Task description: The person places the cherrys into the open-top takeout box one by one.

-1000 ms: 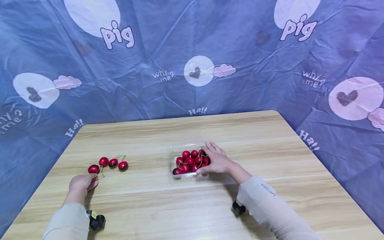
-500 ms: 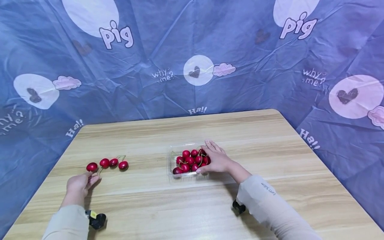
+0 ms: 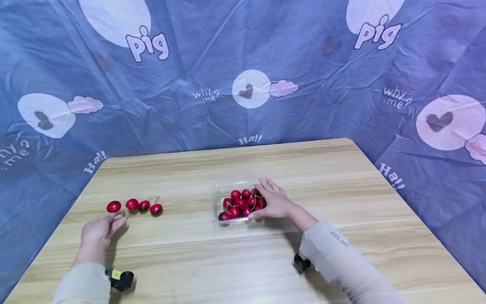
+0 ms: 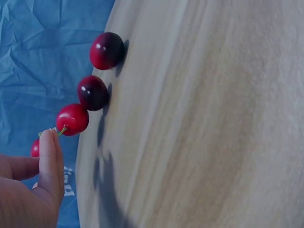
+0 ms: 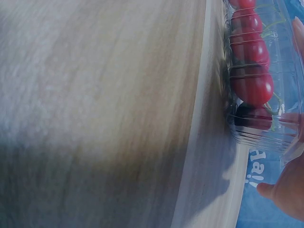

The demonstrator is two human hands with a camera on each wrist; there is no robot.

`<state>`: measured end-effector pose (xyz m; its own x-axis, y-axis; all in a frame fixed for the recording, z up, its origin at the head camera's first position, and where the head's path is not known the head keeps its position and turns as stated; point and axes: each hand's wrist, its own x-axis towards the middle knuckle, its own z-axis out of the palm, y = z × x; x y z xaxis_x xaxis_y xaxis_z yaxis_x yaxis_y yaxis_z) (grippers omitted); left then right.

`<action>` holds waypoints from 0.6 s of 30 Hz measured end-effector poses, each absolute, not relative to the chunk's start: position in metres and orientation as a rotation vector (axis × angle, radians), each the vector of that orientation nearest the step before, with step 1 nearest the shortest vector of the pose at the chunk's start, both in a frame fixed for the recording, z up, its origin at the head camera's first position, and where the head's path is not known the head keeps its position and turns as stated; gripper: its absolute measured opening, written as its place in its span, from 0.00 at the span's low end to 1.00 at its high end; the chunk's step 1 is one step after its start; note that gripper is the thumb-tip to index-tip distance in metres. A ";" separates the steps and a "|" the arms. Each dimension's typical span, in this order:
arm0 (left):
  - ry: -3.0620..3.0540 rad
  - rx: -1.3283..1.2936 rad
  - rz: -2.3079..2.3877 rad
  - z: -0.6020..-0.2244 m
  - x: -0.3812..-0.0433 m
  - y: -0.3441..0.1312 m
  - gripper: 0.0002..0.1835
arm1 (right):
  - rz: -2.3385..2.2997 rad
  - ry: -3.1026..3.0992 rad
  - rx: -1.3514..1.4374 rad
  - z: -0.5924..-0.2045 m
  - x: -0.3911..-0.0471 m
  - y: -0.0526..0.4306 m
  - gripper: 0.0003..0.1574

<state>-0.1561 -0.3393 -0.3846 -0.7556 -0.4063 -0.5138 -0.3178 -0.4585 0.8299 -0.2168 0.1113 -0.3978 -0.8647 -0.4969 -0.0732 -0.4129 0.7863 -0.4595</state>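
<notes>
My left hand [image 3: 98,232] pinches at the stem of the leftmost cherry [image 3: 114,206]; in the left wrist view its fingers [image 4: 48,156] partly hide that fruit. A second cherry [image 3: 132,205] lies beside it, its stem reaching my fingertips. Further right are a third cherry [image 3: 144,206] and a fourth cherry [image 3: 156,209]. At mid-table stands a clear plastic container [image 3: 219,194] holding several red cherries [image 3: 240,203] with green stems. My right hand [image 3: 276,203] grips its right end, thumb at the front side and fingers at the back.
The wooden table [image 3: 235,261] runs back to a blue printed cloth [image 3: 212,50]. A black wrist camera [image 3: 121,280] sits on the left wrist, another black camera [image 3: 302,262] on the right.
My left hand has shifted slightly left, and the leftmost cherry has moved left and away with it, widening its gap from the second. The right hand and container stay still.
</notes>
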 end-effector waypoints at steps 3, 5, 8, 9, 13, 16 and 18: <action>-1.616 1.019 -2.423 -0.393 -0.161 -0.347 0.05 | -0.653 2.785 -0.718 -0.398 -0.217 0.112 0.67; -1.598 0.968 -2.450 -0.401 -0.165 -0.354 0.07 | -0.653 2.788 -0.713 -0.398 -0.217 0.112 0.67; -1.586 0.896 -2.478 -0.410 -0.169 -0.360 0.09 | -0.653 2.797 -0.716 -0.398 -0.218 0.112 0.66; -1.593 0.893 -2.466 -0.411 -0.169 -0.359 0.09 | -0.652 2.797 -0.719 -0.398 -0.218 0.111 0.66; -1.649 0.896 -2.443 -0.405 -0.169 -0.351 0.06 | -0.643 2.790 -0.722 -0.398 -0.217 0.110 0.67; -1.702 0.858 -2.451 -0.399 -0.167 -0.343 0.05 | -0.635 2.783 -0.708 -0.398 -0.217 0.110 0.67; -1.720 0.818 -2.438 -0.394 -0.164 -0.334 0.05 | -0.631 2.783 -0.695 -0.398 -0.216 0.111 0.67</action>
